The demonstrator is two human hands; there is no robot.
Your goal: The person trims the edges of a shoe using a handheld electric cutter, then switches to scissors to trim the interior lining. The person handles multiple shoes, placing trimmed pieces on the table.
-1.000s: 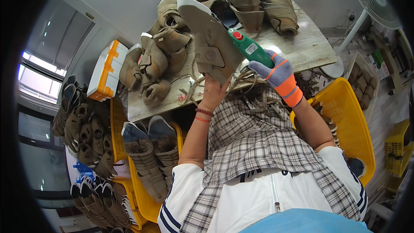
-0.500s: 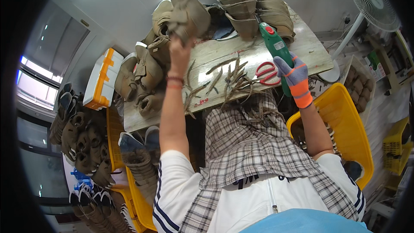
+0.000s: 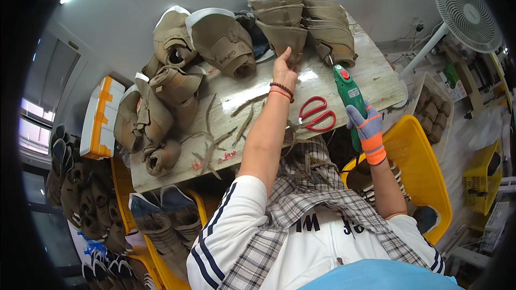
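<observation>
My left hand point(image 3: 286, 69), bare with two bracelets at the wrist, reaches across the table to a stack of brown shoe uppers point(image 3: 281, 36). Its thumb lies along the lowest upper, and the fingers close around that upper's edge, partly hidden. In my right hand point(image 3: 366, 128), gloved in grey and orange, is a green electric hand tool point(image 3: 348, 89) with a red button and a thin tip pointing away from me. A loose brown shoe upper point(image 3: 224, 43) with a white edge stands left of the stack. Red-handled scissors point(image 3: 317, 114) lie between my arms.
More uppers point(image 3: 144, 115) crowd the table's point(image 3: 217, 104) left side. Brown trimmed strips point(image 3: 215, 142) litter the tabletop and my checked apron point(image 3: 279, 182). Yellow bins point(image 3: 430, 169) with footwear stand on both sides. A white fan point(image 3: 467, 16) is at the far right.
My left hand has let go of the shoe upper it held at the far left and moved right to the stack. The green tool stays in my right hand. The view has shifted.
</observation>
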